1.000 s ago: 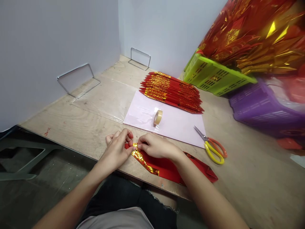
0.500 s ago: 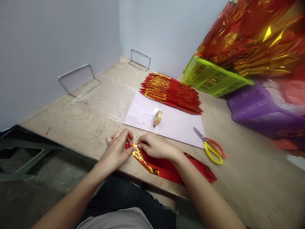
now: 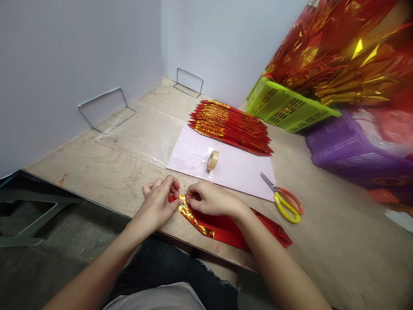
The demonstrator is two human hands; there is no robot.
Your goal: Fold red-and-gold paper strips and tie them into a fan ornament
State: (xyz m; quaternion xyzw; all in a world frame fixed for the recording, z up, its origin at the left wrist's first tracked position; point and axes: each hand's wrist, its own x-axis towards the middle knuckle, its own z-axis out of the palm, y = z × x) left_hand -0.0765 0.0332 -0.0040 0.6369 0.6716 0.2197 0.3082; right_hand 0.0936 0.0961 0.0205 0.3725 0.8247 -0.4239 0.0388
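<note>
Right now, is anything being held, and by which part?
Yes: the red and gold folded paper. The fingers of the left hand and right hand pinch its gold-banded end, at the person's left.

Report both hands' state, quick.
Left hand: closed, pinching the end of the red-and-gold folded paper.
Right hand: fingers curled together at the same end; whether they grip it cannot be told.

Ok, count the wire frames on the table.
2. The nearer frame stands by the left wall; the farther frame stands by the back wall, left of the green basket. Any behind the basket would be hidden.
</note>
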